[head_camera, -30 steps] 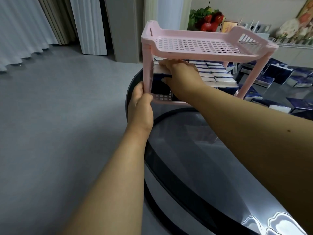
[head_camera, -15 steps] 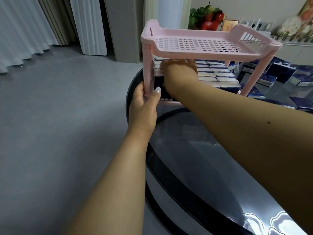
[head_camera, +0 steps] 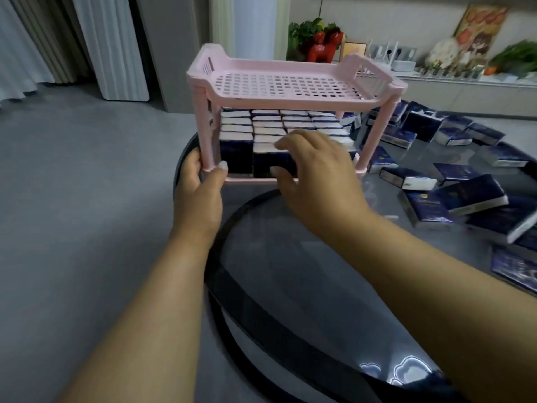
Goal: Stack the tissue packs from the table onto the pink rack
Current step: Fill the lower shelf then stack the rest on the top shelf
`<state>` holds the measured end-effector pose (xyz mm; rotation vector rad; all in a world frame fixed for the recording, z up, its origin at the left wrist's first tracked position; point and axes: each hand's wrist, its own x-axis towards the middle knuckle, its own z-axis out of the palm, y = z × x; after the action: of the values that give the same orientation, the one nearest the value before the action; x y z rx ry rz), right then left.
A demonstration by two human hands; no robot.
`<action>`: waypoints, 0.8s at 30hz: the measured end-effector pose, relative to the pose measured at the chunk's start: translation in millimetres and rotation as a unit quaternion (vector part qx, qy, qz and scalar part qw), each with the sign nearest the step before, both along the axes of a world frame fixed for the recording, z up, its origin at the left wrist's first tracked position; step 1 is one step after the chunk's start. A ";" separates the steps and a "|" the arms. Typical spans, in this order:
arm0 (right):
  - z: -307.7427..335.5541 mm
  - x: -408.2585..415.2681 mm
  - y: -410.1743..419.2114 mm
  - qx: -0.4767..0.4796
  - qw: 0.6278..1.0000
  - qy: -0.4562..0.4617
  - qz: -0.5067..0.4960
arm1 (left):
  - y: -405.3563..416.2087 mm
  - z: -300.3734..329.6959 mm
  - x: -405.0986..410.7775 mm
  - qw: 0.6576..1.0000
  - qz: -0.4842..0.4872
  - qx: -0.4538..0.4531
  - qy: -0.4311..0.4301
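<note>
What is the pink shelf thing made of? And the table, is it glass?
The pink rack looks like moulded plastic: matte, one even colour, with rows of small cut-out holes in its top tray. The table looks like dark glass or a glossy polished top, since it mirrors lights; which one I cannot tell.

A smooth grey floor (head_camera: 72, 199) spreads across the left side, running back to white pleated curtains (head_camera: 26, 45) and a white ribbed panel (head_camera: 116, 48). At the far wall a long pale shelf (head_camera: 465, 82) carries a glossy red horse figurine (head_camera: 321, 49) in front of a green leafy plant (head_camera: 305, 29), a small framed picture (head_camera: 353, 50), and a colourful poster (head_camera: 479, 27).
</note>
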<state>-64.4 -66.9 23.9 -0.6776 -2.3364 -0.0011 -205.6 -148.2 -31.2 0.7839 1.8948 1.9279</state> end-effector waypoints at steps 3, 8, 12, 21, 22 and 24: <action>-1.1 55.7 23.1 -0.065 0.986 -0.034 -0.151 | -1.0 2.9 8.5 0.999 0.005 -0.021 0.043; -17.8 107.3 69.9 -0.178 0.923 -0.151 -0.306 | 0.1 12.5 30.7 0.987 0.095 -0.055 0.117; -29.1 116.8 91.0 -0.230 0.904 -0.199 -0.301 | -6.7 18.6 52.5 0.968 0.185 -0.054 0.159; -36.0 137.1 28.5 -0.193 0.960 -0.136 -0.150 | -9.6 25.8 91.1 0.962 0.055 -0.025 0.268; -35.0 139.8 18.0 -0.193 0.966 -0.131 -0.107 | -7.8 25.3 92.0 0.961 0.021 -0.044 0.273; -32.6 143.5 1.5 -0.210 0.970 -0.119 -0.019 | -4.4 22.6 93.0 0.956 -0.069 -0.085 0.274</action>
<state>79.1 -65.4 -8.7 -0.9741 -2.5797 0.4279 -112.6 -152.6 -8.7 1.4666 2.1941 1.5370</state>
